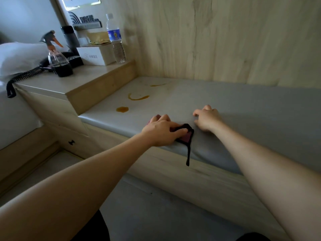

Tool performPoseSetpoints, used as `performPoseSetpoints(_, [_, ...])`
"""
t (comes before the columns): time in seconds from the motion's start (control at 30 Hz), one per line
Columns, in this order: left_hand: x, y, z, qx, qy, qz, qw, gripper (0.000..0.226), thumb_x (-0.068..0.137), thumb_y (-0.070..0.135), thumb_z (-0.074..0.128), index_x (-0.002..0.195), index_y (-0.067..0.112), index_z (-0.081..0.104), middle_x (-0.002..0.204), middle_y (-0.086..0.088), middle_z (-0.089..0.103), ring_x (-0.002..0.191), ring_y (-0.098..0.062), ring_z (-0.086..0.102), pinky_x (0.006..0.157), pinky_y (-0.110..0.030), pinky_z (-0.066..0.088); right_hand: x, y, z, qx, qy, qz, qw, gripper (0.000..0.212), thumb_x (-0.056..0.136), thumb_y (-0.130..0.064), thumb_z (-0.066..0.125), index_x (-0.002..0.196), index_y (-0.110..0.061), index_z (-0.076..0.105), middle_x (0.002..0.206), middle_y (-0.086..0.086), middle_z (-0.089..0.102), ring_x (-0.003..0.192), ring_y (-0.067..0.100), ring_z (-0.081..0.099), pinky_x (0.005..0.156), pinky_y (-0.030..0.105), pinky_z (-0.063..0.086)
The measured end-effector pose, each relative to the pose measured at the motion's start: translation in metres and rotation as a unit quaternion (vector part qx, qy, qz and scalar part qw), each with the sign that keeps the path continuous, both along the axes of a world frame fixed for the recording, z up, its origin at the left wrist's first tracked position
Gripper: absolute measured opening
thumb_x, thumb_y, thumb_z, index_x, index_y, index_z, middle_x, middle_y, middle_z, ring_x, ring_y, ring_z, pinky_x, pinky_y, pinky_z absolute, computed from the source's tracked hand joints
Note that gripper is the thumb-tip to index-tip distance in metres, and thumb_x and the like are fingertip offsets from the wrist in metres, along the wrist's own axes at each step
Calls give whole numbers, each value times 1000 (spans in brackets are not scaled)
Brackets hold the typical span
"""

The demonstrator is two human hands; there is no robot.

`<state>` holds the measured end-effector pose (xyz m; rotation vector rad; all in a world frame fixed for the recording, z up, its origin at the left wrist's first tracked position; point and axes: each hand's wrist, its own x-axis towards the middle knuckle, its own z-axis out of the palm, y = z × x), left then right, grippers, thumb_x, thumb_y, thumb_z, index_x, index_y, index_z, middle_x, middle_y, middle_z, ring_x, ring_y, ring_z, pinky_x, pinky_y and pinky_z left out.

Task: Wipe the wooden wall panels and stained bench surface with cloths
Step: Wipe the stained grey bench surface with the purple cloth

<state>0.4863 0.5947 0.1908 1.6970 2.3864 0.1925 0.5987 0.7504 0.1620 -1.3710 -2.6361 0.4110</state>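
Two hands were down on the bench (243, 108). The left hand (161, 132) pressed flat on a dark cloth (186, 134) at the bench's front edge, fingers closed over it, one strip dangling off the lip. The right hand (207, 119) rested just beside the cloth, fingers loosely curled, holding nothing. Three amber stains (138, 97) lay ahead and to the left of the cloth, untouched. Wiping the bench seemed just begun; next the cloth would need pushing forward-left into the stains. The wall panels (225, 40) stood behind.
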Motion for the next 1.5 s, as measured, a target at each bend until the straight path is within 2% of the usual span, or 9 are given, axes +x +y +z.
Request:
performPoseSetpoints(0.13, [-2, 4, -6, 40, 33, -16, 999, 39, 92, 57, 43, 129, 46, 50, 122, 5, 42, 120, -23, 35, 99, -39, 38, 3, 1, 1, -5, -2, 17, 1000, 36, 96, -20, 44, 130, -26, 50, 135, 11, 34, 124, 34, 34, 107, 37, 33])
performPoseSetpoints(0.3, [-31, 35, 0, -5, 101, 78, 992, 35, 97, 48, 41, 128, 37, 54, 123, -3, 44, 120, -30, 38, 93, -37, 38, 5, 2, 7, -4, -11, 28, 1000, 32, 93, -22, 47, 124, -22, 54, 131, 13, 37, 121, 35, 38, 104, 37, 37])
performPoseSetpoints(0.47, [-41, 36, 4, -60, 117, 6, 991, 44, 98, 44, 41, 141, 44, 35, 131, -3, 42, 122, -30, 38, 94, -36, 38, -5, 9, 18, -14, -22, 67, 997, 33, 91, -22, 54, 124, -21, 56, 132, 12, 39, 122, 36, 40, 103, 36, 38])
performPoseSetpoints(0.63, [-49, 58, -2, 27, 109, 9, 994, 36, 95, 34, 52, 130, 40, 52, 123, -1, 52, 116, -26, 47, 85, -32, 39, -32, 28, 27, -1, -13, 71, 997, 32, 93, -18, 54, 125, -18, 58, 133, 14, 45, 124, 30, 41, 101, 29, 33])
performPoseSetpoints(0.87, [-87, 154, -2, 45, 126, 26, 991, 32, 97, 19, 51, 125, 28, 61, 120, -9, 54, 112, -29, 52, 84, -29, 41, -66, 79, 18, 11, -14, 16, 1000, 29, 91, -17, 53, 118, -25, 60, 126, 10, 44, 118, 32, 45, 97, 34, 43])
performPoseSetpoints(1.03, [-109, 197, -3, 67, 133, 17, 989, 27, 96, 20, 52, 120, 25, 64, 116, -8, 59, 109, -28, 55, 81, -29, 41, -90, 108, 23, 12, -4, -2, 1000, 22, 90, -13, 53, 107, -24, 61, 122, 9, 47, 114, 30, 49, 89, 32, 43])
performPoseSetpoints(1.2, [-127, 245, -5, 75, 171, 7, 982, 23, 96, 21, 50, 114, 19, 65, 113, -7, 64, 105, -27, 60, 70, -29, 39, -103, 136, 22, 18, -7, -24, 1000, 16, 89, -12, 52, 93, -26, 56, 119, 8, 48, 109, 28, 51, 81, 30, 41])
performPoseSetpoints(1.3, [-135, 271, -4, 77, 177, -6, 981, 23, 96, 22, 51, 114, 17, 64, 114, -9, 63, 107, -28, 59, 72, -30, 39, -109, 146, 22, 26, -12, -29, 999, 19, 87, -10, 57, 101, -22, 61, 117, 7, 52, 106, 26, 54, 77, 28, 41])
performPoseSetpoints(1.5, [-151, 312, 1, 97, 151, -54, 982, 30, 94, 28, 57, 117, 12, 47, 114, -13, 60, 105, -33, 58, 70, -35, 39, -122, 163, 21, 35, -11, -42, 998, 13, 87, -14, 57, 90, -26, 58, 113, 5, 56, 105, 26, 56, 76, 28, 40])
